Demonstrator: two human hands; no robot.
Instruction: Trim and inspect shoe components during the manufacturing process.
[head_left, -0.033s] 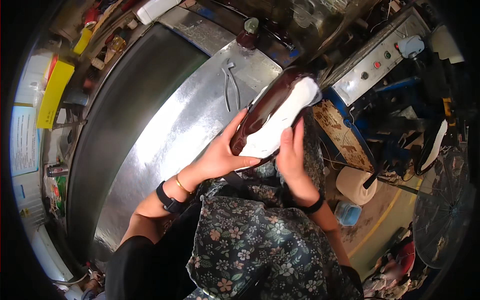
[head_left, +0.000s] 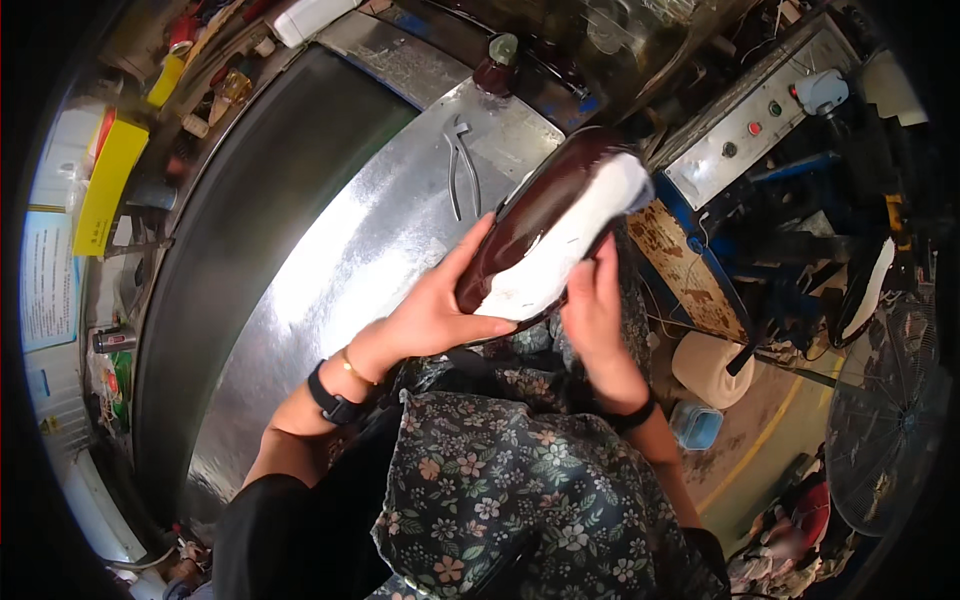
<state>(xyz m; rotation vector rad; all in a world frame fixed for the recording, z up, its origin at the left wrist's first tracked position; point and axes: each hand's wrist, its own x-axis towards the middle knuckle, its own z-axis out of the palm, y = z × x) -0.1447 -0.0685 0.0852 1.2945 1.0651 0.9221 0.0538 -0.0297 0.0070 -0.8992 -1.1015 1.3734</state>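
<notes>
A dark red-brown shoe upper on a last (head_left: 527, 224), its white underside turned up toward me, is held tilted above my lap. My left hand (head_left: 440, 312) grips its lower left end, thumb along the near edge and the other fingers under the far side. At the right edge my right hand (head_left: 598, 325) touches it, thumb by the white sole and fingers against the side; this hand is slightly blurred. Metal lasting pliers (head_left: 460, 170) lie just beyond the shoe on the shiny metal tabletop (head_left: 330, 235).
A dark belt (head_left: 240, 220) runs along the tabletop's left. A lidded jar (head_left: 495, 68) stands at the back. Right are a control box (head_left: 755, 120) with buttons, a large cream spool (head_left: 712, 370), a blue container (head_left: 697, 426), a fan (head_left: 890, 420) and another shoe (head_left: 868, 290).
My right hand has slid slightly down and right along the shoe's edge. The shoe has shifted a little, its far end moving right. The left hand keeps its grip.
</notes>
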